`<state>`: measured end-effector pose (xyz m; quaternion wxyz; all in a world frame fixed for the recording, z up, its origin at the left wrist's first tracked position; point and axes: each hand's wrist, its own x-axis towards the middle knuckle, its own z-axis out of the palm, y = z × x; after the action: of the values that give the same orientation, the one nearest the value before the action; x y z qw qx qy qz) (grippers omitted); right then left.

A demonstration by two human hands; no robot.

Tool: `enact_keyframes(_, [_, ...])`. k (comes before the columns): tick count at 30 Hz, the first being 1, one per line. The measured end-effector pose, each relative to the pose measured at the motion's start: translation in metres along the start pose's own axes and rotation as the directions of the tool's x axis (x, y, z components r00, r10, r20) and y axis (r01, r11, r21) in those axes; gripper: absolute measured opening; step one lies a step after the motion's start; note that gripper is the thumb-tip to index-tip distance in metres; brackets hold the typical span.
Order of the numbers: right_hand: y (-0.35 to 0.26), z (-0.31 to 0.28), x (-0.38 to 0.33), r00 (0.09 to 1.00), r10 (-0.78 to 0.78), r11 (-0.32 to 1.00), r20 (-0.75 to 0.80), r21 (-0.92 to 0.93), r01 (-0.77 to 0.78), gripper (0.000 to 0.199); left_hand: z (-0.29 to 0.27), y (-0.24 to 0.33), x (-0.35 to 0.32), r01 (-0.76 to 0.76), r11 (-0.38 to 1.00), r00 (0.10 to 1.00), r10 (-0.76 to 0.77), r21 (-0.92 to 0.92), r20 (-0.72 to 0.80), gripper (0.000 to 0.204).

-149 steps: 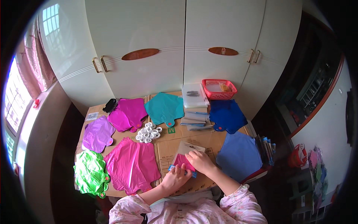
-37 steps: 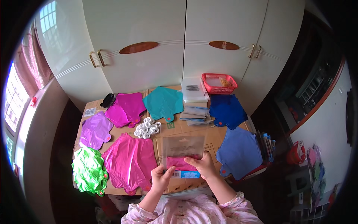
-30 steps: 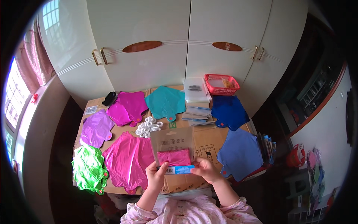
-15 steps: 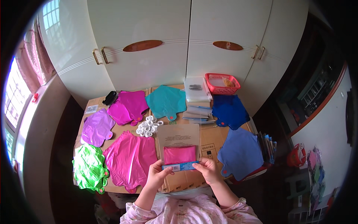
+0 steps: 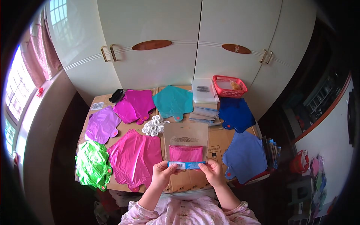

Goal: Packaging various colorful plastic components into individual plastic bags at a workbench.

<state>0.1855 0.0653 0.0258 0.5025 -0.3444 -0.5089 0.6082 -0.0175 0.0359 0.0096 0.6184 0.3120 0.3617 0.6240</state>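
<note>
Now fingertips of left hand and right hand pinch bottom corners of clear plastic bag, folded pink balloon inside. Bag, flat on cardboard-covered table seconds ago, raised upright before chest. Hot-pink foil balloons left, blue ones right, white rings beyond.

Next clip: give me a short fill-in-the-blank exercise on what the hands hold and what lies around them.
1. Both hands, left hand and right hand, hold a clear plastic bag with a folded ____ balloon inside.
2. The pile of white rings lies just in front of the ____ balloon.
3. The red basket stands at the table's far ____ corner.

Missing words: pink; teal; right
</note>
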Motion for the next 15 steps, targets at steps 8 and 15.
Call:
enact_keyframes(8, [0.0095,0.0035,-0.0004,0.994,-0.090,0.991,-0.059,-0.101,0.084,0.019,0.0035,-0.0010,-0.0027,-0.044,0.998,0.998,0.045,0.032,-0.042,0.011])
enact_keyframes(15, [0.0030,0.0076,-0.0025,0.993,-0.096,0.960,-0.063,-0.268,0.076,0.024,0.0043,-0.0024,-0.0025,-0.054,0.998,0.992,0.057,0.028,-0.111,0.014])
